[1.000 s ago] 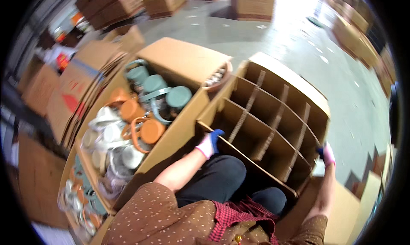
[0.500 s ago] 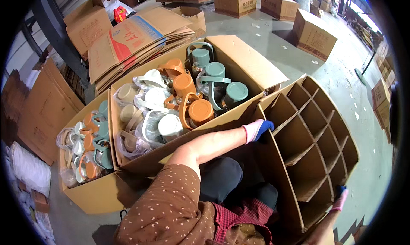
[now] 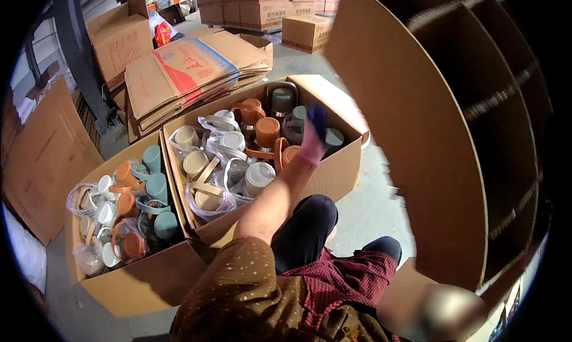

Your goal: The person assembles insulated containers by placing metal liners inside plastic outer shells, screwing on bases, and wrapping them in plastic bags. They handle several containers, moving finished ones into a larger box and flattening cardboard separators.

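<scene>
My left hand (image 3: 316,132), in a pink and blue glove, is over the teal-lidded flasks at the right end of a cardboard box. Motion blur smears its fingers, so its grip cannot be made out. Under and beside it stand flasks with teal lids (image 3: 334,140), orange lids (image 3: 267,127), white lids (image 3: 260,174) and beige lids (image 3: 195,163), several wrapped in clear plastic. A large cardboard divider grid with a tall side panel (image 3: 417,127) is raised and tilted on the right, close to me. My right hand does not show.
A second box (image 3: 143,276) of similar flasks adjoins on the left. Flattened cartons (image 3: 190,67) are stacked behind. A cardboard sheet (image 3: 47,157) leans at far left. Closed cartons (image 3: 307,33) stand at the back. My knees are close to the flask box.
My left hand has let go of the divider grid and moved left over the flasks. The grid has risen and tilted up on the right. My right hand has gone out of sight.
</scene>
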Motion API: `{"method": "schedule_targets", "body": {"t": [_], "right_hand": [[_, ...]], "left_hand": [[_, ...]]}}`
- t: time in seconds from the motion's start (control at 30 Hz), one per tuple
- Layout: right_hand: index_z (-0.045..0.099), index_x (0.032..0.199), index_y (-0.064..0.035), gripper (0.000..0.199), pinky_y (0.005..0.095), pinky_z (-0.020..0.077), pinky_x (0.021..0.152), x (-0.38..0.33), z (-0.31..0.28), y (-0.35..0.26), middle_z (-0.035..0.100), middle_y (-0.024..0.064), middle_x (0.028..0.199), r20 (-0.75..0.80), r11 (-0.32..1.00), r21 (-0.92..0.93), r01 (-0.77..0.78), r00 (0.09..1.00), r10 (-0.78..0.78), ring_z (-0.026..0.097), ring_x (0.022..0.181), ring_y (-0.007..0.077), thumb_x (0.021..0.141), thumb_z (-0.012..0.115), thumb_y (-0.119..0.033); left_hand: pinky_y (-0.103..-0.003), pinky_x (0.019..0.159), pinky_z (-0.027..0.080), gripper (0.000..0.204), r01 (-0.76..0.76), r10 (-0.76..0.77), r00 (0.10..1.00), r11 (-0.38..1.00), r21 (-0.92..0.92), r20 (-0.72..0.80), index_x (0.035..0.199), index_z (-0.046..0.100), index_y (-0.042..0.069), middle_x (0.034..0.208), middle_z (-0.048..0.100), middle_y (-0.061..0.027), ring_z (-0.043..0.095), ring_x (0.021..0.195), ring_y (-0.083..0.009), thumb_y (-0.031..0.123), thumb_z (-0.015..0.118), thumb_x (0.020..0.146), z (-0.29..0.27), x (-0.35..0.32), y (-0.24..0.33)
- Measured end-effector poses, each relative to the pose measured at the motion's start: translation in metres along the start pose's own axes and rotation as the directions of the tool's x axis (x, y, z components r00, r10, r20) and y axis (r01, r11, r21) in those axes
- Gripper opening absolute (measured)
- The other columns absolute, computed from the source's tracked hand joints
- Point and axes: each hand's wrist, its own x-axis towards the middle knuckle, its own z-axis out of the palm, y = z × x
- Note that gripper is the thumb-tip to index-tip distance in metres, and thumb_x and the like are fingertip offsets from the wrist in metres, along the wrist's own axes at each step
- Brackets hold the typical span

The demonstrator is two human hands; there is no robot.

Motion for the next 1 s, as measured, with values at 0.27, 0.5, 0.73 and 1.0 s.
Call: {"method": "schedule_targets", "body": {"t": [0.27,0.5,0.73,1.0], "right_hand": [[0.057,0.128,-0.0022,0.035,0.0317,0.0451,0.097,-0.08,0.191,-0.086,0.062,0.0065,0.12,0.116,0.787,0.596,-0.161,0.987,0.114,0.058,0.108,0.0156,0.096,0.053,-0.015],[0.042,0.14,0.001,0.062,0.0448,0.0306,0.112,-0.171,0.254,-0.128,0.048,0.0196,0.14,0.153,0.745,0.094,0.66,0.73,-0.666,0.041,0.134,0.0326,0.087,0.065,-0.019],[0.038,0.145,-0.0019,0.051,0.0361,0.0294,0.112,-0.079,0.264,0.03,0.043,0.012,0.147,0.171,0.898,0.434,-0.073,0.985,-0.002,0.04,0.136,0.0226,0.102,0.041,-0.029],[0.031,0.147,0.002,0.052,0.0321,0.0275,0.114,-0.221,0.402,0.005,0.035,0.0146,0.15,0.808,-0.965,-0.05,-0.257,0.558,-0.191,0.032,0.139,0.0239,0.104,0.04,-0.027]], "left_hand": [[-0.038,0.106,0.041,0.051,0.554,-0.557,0.815,0.83,0.065,0.162,0.141,0.042,0.007,0.141,0.05,-0.0062,0.05,0.125,-0.0221,0.037,0.047,0.1,-0.132,-0.121,0.067],[-0.041,0.11,0.034,0.056,-0.057,0.015,0.983,0.973,0.223,0.184,0.146,0.036,0.008,0.144,0.045,-0.0105,0.045,0.129,-0.027,0.033,0.048,0.098,-0.139,-0.145,0.213],[-0.043,0.116,0.023,0.067,-0.098,0.074,0.994,0.936,0.339,0.085,0.15,0.028,0.01,0.153,0.033,-0.0076,0.032,0.138,-0.0267,0.054,0.034,0.1,-0.228,-0.152,0.215],[-0.041,0.112,0.029,0.061,0.14,-0.213,0.964,0.916,0.376,0.161,0.148,0.028,0.007,0.148,0.035,-0.0091,0.037,0.132,-0.0266,0.045,0.036,0.101,-0.214,-0.092,0.31]]}}
